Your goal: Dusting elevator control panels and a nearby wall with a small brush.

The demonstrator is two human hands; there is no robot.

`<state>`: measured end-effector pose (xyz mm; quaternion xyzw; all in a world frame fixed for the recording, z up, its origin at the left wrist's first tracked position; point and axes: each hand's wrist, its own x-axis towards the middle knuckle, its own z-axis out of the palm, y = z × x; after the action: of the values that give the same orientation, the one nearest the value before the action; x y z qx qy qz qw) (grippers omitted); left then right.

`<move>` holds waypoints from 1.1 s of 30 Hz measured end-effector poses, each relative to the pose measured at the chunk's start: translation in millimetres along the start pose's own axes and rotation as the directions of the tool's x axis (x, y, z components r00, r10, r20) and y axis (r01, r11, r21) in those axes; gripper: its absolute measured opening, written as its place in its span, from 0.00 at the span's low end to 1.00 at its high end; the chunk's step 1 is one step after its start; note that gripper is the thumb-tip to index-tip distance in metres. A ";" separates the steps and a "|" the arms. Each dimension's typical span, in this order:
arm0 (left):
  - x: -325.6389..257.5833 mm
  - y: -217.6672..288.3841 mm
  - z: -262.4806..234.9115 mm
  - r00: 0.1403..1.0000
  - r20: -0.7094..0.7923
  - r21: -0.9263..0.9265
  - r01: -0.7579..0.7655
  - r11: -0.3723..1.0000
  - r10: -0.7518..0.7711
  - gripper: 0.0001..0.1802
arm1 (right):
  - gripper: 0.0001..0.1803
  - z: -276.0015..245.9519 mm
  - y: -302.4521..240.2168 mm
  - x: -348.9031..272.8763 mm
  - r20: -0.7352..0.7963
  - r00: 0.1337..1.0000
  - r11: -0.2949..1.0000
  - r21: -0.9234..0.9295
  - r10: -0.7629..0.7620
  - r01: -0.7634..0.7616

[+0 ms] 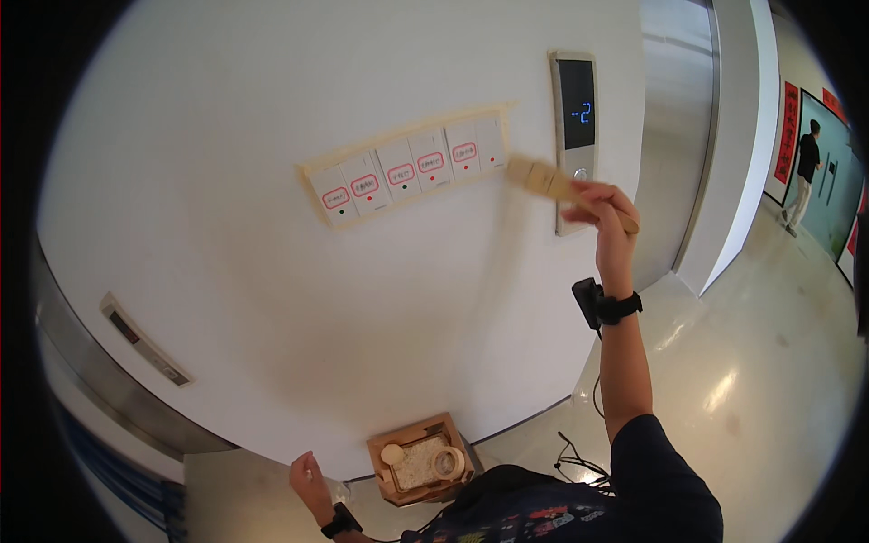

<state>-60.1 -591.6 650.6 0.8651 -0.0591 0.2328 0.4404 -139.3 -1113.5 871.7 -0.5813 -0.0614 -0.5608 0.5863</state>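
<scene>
A flat wooden-handled brush (541, 176) is gripped by the handle in my right hand (602, 206), which is raised in front of the white wall. Its head points left, close to the right end of a row of white wall switches (407, 170). Motion blurs the brush, and I cannot tell whether it touches the wall. Pale masking tape (412, 122) borders the switches, several of which bear red-outlined labels and small dots. Low at the left, my left hand (312, 484) has its fingers curled, with nothing seen in it.
Right of the switches is a lift call panel (575, 136) with a lit display; another panel (145, 339) is at far left. A cardboard box (385, 489) with round wooden items stands on the floor. Black cables (584, 466) lie nearby. A person (806, 176) walks at far right.
</scene>
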 end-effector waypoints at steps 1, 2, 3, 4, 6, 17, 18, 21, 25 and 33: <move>1.2 1.6 2.2 0.999 -0.018 0.015 -0.027 1.000 0.027 0.11 | 0.09 -1.8 2.3 -1.1 -0.106 0.988 0.992 0.049 -0.112 0.117; 3.1 3.7 4.4 1.000 -0.004 0.033 -0.023 0.999 0.023 0.11 | 0.09 -2.7 7.2 -0.2 -0.066 0.989 0.989 0.058 -0.133 0.137; 4.5 6.1 7.0 1.000 0.003 0.039 -0.018 0.999 0.018 0.11 | 0.09 -4.4 12.0 1.2 -0.062 0.984 0.978 0.112 -0.168 0.174; 5.3 8.8 10.4 1.000 0.016 0.054 -0.025 0.998 0.024 0.11 | 0.08 -7.4 16.4 1.6 -0.006 0.987 0.976 0.149 -0.158 0.157; 4.9 13.9 16.9 1.000 0.005 0.024 -0.004 1.000 0.004 0.11 | 0.08 -14.4 21.2 -0.4 0.076 0.996 0.992 0.108 0.056 -0.064; -15.0 22.2 19.3 0.995 0.097 0.088 -0.027 0.996 0.018 0.12 | 0.09 21.6 6.9 23.4 -0.205 0.947 0.932 0.218 -0.246 0.289; -17.6 23.0 18.6 0.995 0.096 0.082 -0.013 0.997 0.006 0.12 | 0.07 35.4 7.0 27.7 -0.206 0.946 0.925 0.240 -0.249 0.295; -26.9 25.3 14.3 0.997 0.070 0.073 0.026 0.997 -0.031 0.09 | 0.09 94.1 0.9 29.8 -0.203 0.870 0.879 0.074 -0.449 0.471; -39.9 24.1 2.5 0.998 0.056 0.041 -0.009 0.999 0.006 0.10 | 0.14 175.2 -7.8 4.8 0.052 0.879 0.878 0.111 -0.474 0.466; -70.7 8.2 -29.1 0.995 -0.014 0.152 0.099 0.983 -0.098 0.10 | 0.17 242.8 -36.0 -23.0 0.309 0.868 0.889 0.371 -0.389 0.267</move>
<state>-135.3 -580.8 639.1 0.8975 0.0032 0.2171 0.3839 -33.0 -906.7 954.1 -0.5566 -0.3604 -0.5144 0.5438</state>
